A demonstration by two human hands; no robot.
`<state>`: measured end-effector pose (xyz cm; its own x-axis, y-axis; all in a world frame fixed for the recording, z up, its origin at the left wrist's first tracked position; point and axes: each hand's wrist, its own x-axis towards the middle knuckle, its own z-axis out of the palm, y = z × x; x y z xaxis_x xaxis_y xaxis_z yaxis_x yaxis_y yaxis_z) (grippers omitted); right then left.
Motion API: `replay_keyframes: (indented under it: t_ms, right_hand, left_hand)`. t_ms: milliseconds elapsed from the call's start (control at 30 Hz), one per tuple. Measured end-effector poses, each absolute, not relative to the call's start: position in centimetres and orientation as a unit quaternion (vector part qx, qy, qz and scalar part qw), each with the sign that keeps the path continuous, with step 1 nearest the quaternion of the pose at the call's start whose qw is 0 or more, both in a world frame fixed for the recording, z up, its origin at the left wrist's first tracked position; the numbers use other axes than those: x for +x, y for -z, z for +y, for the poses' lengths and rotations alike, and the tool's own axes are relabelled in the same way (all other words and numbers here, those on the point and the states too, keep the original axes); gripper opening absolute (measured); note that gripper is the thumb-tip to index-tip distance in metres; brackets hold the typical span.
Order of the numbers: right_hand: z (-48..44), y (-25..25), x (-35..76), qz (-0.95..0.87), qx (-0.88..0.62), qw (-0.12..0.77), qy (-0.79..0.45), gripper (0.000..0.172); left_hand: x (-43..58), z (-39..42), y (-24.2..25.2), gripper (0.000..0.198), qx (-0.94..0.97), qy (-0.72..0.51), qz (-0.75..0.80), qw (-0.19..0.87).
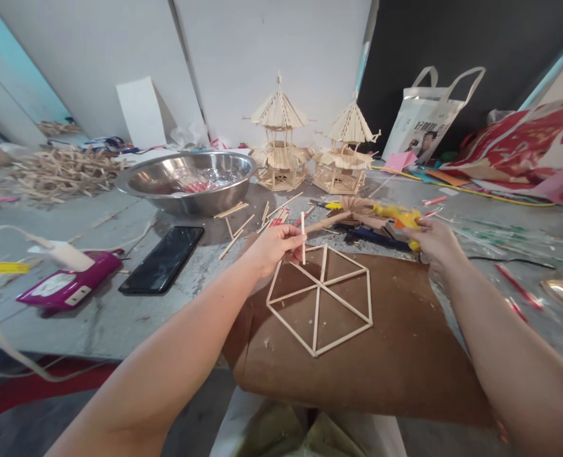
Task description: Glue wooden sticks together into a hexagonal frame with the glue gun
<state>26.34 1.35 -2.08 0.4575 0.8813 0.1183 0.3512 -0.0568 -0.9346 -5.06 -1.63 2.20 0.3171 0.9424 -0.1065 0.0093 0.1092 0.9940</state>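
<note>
Between the thumb and fingers of my left hand [274, 249], a short wooden stick [303, 228] stands upright. Just below it, a flat hexagonal frame of wooden sticks [319, 284], with spokes meeting in the centre, lies on a brown sheet [357, 381]. My right hand [437, 242] is closed around a yellow hot glue gun [398, 217], held beyond the sheet's far right corner with its front end pointing left. Loose sticks [236, 244] and some with red ends lie past my left hand. A brown fan-shaped piece [355, 209] lies behind the glue gun's tip.
Two stick pagodas [280, 143] stand at the back beside a steel basin [190, 202]. On the left are a black phone [162, 260], a purple power strip [72, 282] with a white plug and cable, and a stick pile [62, 171]. A white bag [414, 120] stands back right.
</note>
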Motion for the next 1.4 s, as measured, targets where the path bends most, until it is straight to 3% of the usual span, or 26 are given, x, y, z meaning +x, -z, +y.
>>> replay_keyframes:
  t_ms: [133,267,367,467,667,800,933,1067,1133,1267,1333,1400]
  right_hand:
    - [0.7,0.9,24.7,-0.404,-0.606,0.598,-0.333,0.024]
    - [-0.2,0.2,23.7,-0.39,-0.549,0.612,-0.414,0.022]
    - [-0.7,0.1,23.1,-0.416,-0.551,0.618,-0.377,0.022]
    - [-1.1,0.0,22.4,-0.474,-0.571,0.589,-0.322,0.022]
    - [-2.7,-0.5,20.4,-0.576,-0.498,0.5,-0.413,0.025]
    - [-3.2,-0.5,19.5,-0.614,-0.505,0.453,-0.403,0.024]
    - [-2.7,-0.2,19.5,-0.587,-0.589,0.439,-0.34,0.024]
    - [-1.7,0.1,20.6,-0.496,-0.598,0.49,-0.395,0.024]
    - [-1.3,0.3,21.4,-0.415,-0.577,0.55,-0.439,0.024]
    - [-0.4,0.9,23.0,-0.36,-0.573,0.561,-0.476,0.024]
    - [0.1,1.2,23.6,-0.404,-0.624,0.499,-0.446,0.03]
    - [0.5,1.4,24.1,-0.455,-0.721,0.396,-0.341,0.039]
  left_hand:
    - [-5.1,-1.6,-2.1,0.013,0.538,-0.391,0.425,0.614]
    - [-5.2,-1.5,-2.1,0.015,0.536,-0.392,0.425,0.615]
    - [-5.2,-1.6,-2.2,0.015,0.534,-0.384,0.431,0.617]
    - [-5.1,-1.7,-2.2,0.015,0.526,-0.387,0.436,0.619]
    - [-5.2,-1.5,-1.9,0.013,0.503,-0.408,0.422,0.635]
    - [-5.1,-1.6,-1.9,0.013,0.518,-0.401,0.439,0.616]
    - [-4.9,-1.7,-2.0,0.012,0.606,-0.345,0.511,0.502]
    - [-5.6,-1.2,-2.1,0.008,0.722,-0.245,0.619,0.189]
    - [-6.2,-0.7,-1.9,0.013,0.735,-0.189,0.643,0.1]
    - [-7.1,0.1,-1.3,0.026,0.741,-0.127,0.658,0.056]
    - [-7.1,0.3,-1.0,0.027,0.748,-0.108,0.653,0.058]
    - [-7.0,0.4,-0.8,0.025,0.754,-0.096,0.647,0.062]
